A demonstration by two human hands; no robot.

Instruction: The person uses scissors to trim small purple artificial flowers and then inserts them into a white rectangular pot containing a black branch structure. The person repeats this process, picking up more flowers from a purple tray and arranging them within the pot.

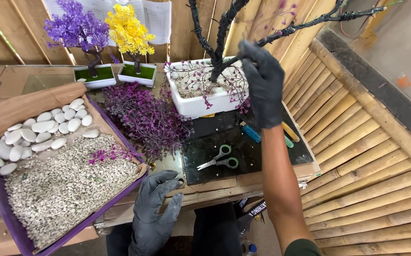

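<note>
My right hand (pixel 262 80), in a dark glove, is raised and pinches a thin black branch of the bare artificial tree (pixel 219 33) that stands in a white pot (pixel 205 102). Small purple sprigs hang off the tree's lower twigs. My left hand (pixel 155 208), also gloved, rests with fingers apart near the table's front edge, next to the corner of the purple tray (pixel 6 213), and holds nothing. A heap of purple artificial foliage (pixel 148 118) lies between the tray and the pot.
The tray holds fine gravel (pixel 68 185) and white pebbles (pixel 39 128). Green-handled scissors (pixel 219 159) and a blue lighter (pixel 251 132) lie on a dark glass sheet. Finished purple (pixel 77 28) and yellow (pixel 128 28) mini trees stand at the back. A bamboo wall (pixel 357 156) slopes along the right.
</note>
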